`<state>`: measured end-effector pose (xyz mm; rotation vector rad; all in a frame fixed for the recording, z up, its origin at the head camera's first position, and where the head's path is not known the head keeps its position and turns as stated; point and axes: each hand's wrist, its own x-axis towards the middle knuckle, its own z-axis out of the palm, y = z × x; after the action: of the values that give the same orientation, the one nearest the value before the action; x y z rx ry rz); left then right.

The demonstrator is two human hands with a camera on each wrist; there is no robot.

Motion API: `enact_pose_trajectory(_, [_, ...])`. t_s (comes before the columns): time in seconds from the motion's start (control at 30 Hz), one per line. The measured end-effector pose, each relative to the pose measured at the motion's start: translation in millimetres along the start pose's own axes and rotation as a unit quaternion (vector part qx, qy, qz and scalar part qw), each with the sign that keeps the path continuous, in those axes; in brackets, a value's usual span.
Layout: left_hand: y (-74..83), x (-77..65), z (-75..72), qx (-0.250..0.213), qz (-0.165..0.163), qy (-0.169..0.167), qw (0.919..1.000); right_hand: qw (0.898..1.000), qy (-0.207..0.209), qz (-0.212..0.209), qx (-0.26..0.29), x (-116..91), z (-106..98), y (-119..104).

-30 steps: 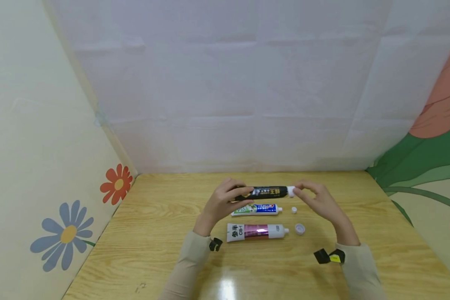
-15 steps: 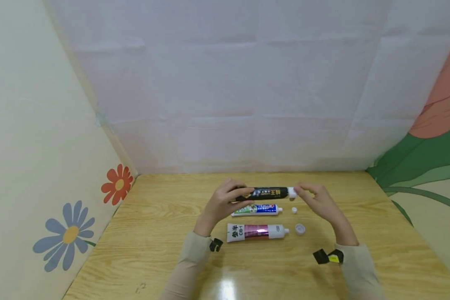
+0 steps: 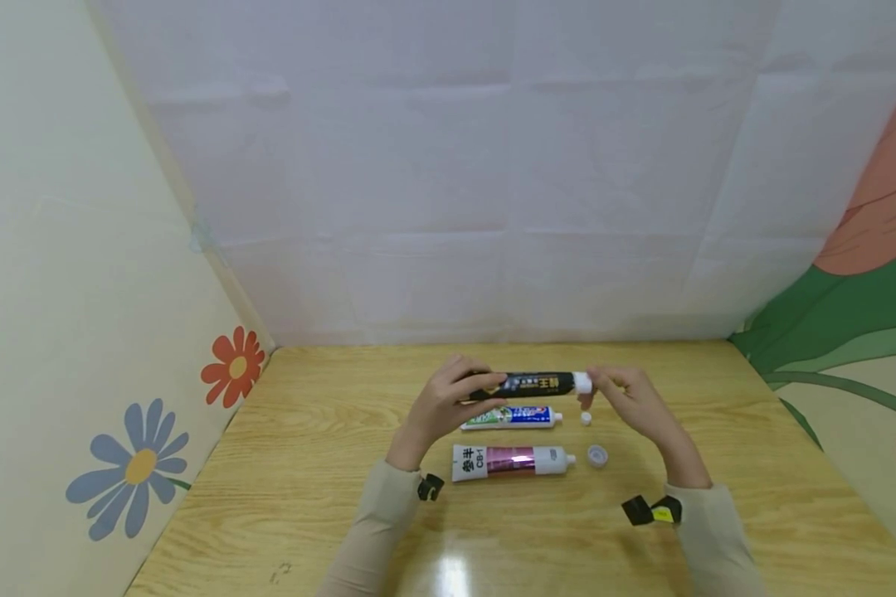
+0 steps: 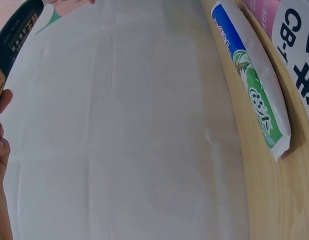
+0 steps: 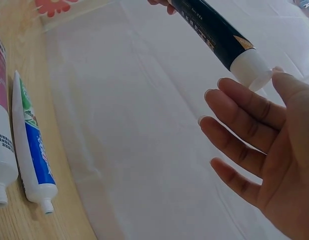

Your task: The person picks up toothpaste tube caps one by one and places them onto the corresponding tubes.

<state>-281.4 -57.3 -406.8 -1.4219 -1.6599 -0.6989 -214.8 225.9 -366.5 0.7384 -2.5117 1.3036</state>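
Note:
My left hand (image 3: 445,400) grips a black toothpaste tube (image 3: 533,384) by its tail end, holding it level above the table. At the tube's right end is a white cap (image 5: 250,69). My right hand (image 3: 635,404) is at this cap, its thumb tip at the rim. In the right wrist view, its fingers are spread and fairly straight below the cap; whether they touch it I cannot tell. Below lie a blue-and-green toothpaste tube (image 3: 518,417) and a pink-and-white toothpaste tube (image 3: 511,461), both with bare nozzles pointing right.
A small white cap (image 3: 586,419) lies right of the blue-and-green tube. A larger round white cap (image 3: 597,455) lies beside the pink-and-white tube. The wooden table (image 3: 306,489) meets a white sheet (image 3: 493,207) behind and a flower-painted wall (image 3: 82,332) at left.
My right hand's fingers have loosened from a pinch on the cap and spread below it. My left hand and the black tube have stayed nearly still.

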Motion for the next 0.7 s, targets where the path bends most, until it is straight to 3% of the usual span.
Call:
enact_pose_trajectory(0.37, [0.7,-1.5,-0.5,-0.005,-0.009,0.000,0.9999,1.000,0.011,0.014,-0.024,-1.4,-1.9,2.5])
enact_pose_trajectory(0.6, [-0.4,-2.8,0.0,-0.003,-0.008,0.000,1.0000,0.999,0.016,0.012,-0.031,-1.6,-0.8,36.9])
enact_pose_trajectory(0.7, [-0.8,-3.0,-0.3,-0.002,-0.010,-0.001,0.9999,0.999,0.014,0.016,-0.028,-1.8,-0.9,36.4])
